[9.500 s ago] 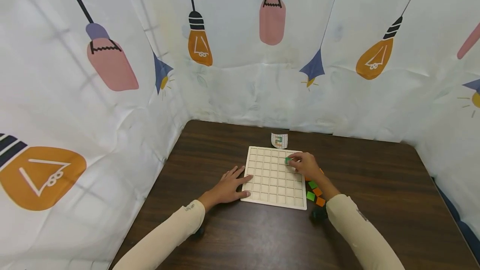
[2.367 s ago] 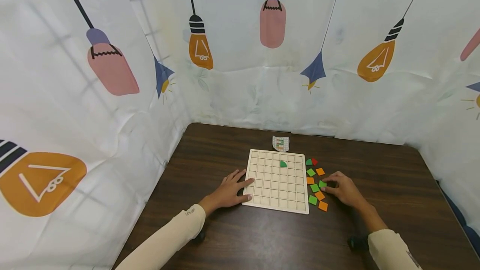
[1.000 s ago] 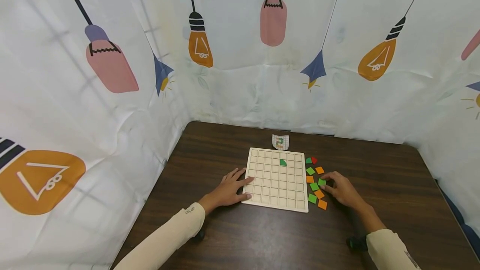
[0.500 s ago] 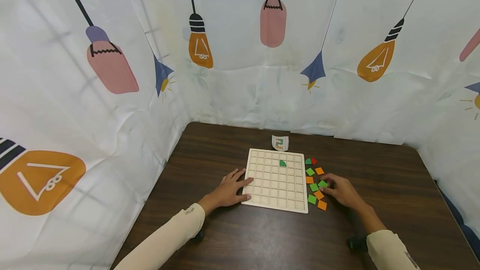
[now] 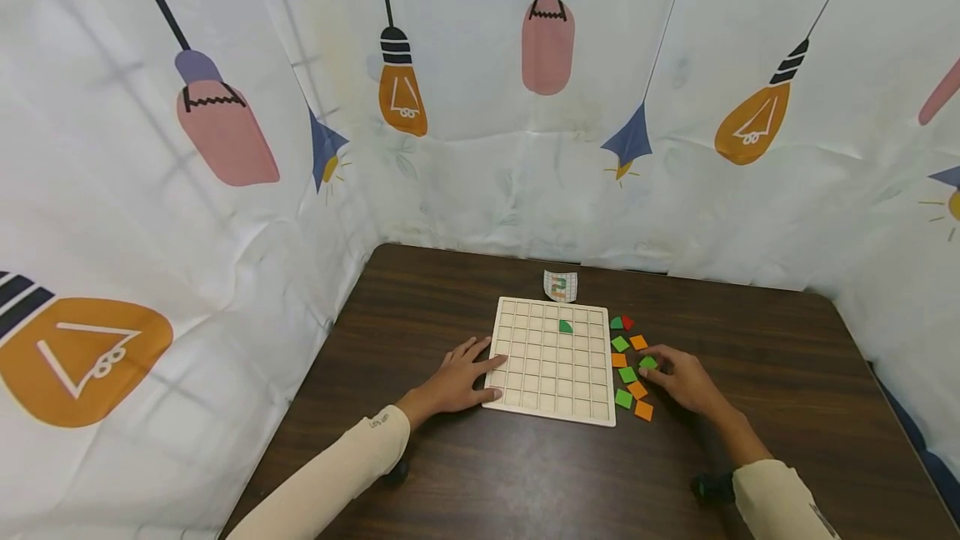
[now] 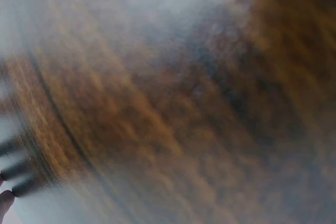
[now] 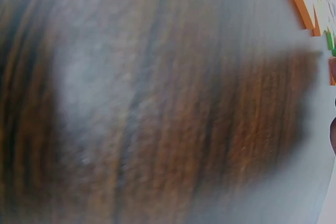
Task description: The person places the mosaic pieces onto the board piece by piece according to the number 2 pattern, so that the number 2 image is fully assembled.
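My left hand point(image 5: 453, 377) lies with spread fingers at the left edge of a pale wooden grid board point(image 5: 536, 365), its thumb and a finger over the rim. One dark green quarter-round piece point(image 5: 566, 327) sits in a cell near the board's upper right. To the right of the board, my right hand point(image 5: 682, 377) pinches a light green tile point(image 5: 648, 363) between thumb and forefinger, low over the loose pieces. Only fingertips point(image 6: 6, 199) show in the left wrist view. In the right wrist view, the hand is mostly cut off at the right edge, near an orange tile point(image 7: 300, 1).
Along the board's right side lie several orange tiles point(image 5: 643, 411) and green tiles point(image 5: 624, 398). A red piece point(image 5: 627, 322) and another dark green piece point(image 5: 617, 323) lie farther back. Behind the board stands a small curled pattern card point(image 5: 560, 286). The brown table point(image 5: 525, 482) meets a printed curtain point(image 5: 480, 182).
Since the oldest frame, my right hand has left the board, where the dark green piece now lies, and moved right to the tiles. Lately the pinched light green tile has turned slightly. Left hand stays.
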A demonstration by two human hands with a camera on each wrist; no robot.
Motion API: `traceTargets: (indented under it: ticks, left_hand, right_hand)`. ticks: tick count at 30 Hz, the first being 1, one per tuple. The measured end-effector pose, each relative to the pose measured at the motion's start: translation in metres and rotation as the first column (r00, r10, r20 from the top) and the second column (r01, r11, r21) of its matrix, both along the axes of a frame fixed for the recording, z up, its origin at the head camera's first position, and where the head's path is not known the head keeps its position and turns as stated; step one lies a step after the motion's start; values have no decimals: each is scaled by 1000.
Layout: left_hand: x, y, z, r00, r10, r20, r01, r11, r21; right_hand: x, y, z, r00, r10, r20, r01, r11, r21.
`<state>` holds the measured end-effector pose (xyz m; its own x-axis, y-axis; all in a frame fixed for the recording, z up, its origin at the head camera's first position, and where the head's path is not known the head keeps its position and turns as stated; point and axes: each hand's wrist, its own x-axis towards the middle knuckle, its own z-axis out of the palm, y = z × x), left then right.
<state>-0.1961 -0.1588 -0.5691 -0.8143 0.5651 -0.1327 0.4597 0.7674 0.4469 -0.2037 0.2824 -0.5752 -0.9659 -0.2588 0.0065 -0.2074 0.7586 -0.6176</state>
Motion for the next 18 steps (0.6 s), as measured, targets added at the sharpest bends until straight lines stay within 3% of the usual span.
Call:
traceTargets:
  ticks: [5,18]
  left_hand:
    - [0,0,2,1000,-5,6,5,1000,3]
    - [0,0,2,1000,3,28,-4,1000,23]
  right_hand:
    - [-2,-3,5,1000,-14,-17,14,1000,-2]
    - [-9,-17,18,999,-9,50,16,988,-155]
